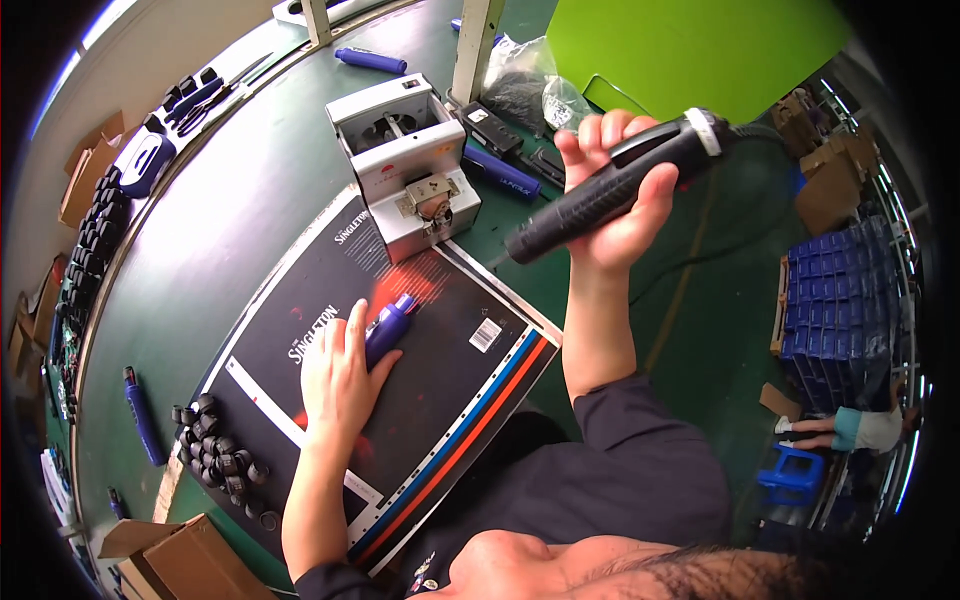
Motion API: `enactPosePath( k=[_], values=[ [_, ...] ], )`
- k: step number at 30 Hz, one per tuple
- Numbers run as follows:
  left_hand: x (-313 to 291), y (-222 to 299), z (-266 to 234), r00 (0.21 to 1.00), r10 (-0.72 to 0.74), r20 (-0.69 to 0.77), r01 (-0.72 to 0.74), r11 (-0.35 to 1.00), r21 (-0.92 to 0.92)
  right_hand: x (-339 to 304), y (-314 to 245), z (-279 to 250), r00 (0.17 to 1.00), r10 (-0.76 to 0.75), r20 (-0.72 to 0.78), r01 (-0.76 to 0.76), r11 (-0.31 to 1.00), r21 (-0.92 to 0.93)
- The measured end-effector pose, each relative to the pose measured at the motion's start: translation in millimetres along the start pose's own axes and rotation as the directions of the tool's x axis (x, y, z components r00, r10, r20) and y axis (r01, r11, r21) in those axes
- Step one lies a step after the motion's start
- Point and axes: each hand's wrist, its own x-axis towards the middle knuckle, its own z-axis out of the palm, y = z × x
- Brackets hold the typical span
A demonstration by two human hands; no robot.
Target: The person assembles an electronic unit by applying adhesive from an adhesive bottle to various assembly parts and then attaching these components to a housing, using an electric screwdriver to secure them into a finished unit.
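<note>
Fingers (352,335) of the left hand (338,380) are lying nearly flat and close together, pressing a blue cylindrical part (388,328) down onto a dark printed cardboard sheet (440,400) that is serving as a work mat on the green table (230,220). To the left of that hand, a cluster of small black ring-shaped caps (215,450) is sitting on the sheet's corner, and a blue tube (142,415) is lying farther out on the table. Just beyond the blue part, a white screw feeder box (405,160) is standing at the sheet's far edge. Further right, the right hand (620,190) is gripping a black electric screwdriver (610,180) — fingers wrapped tightly around its body — tip angled down-left toward the feeder, well above the table.
</note>
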Motion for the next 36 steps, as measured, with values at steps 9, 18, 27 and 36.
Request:
enactPosePath(
  k=[9, 18, 27, 36],
  values=[
    [5, -2, 8, 0.990, 0.078, -0.114, -0.083, 0.996, -0.036, 20, 37, 56, 0.949, -0.027, 0.315, 0.120, 0.953, -0.279],
    [4, -4, 7, 0.998, 0.029, -0.051, -0.033, 0.996, -0.086, 21, 60, 61, 0.956, 0.129, 0.262, -0.040, 0.947, -0.320],
    [7, -7, 3, 0.993, 0.069, -0.094, -0.074, 0.995, -0.061, 24, 54, 60, 0.950, 0.142, 0.279, -0.051, 0.949, -0.312],
    [10, -9, 5, 0.996, 0.030, -0.080, -0.038, 0.994, -0.102, -11, 44, 76, 0.901, 0.221, 0.374, -0.136, 0.961, -0.241]
  ],
)
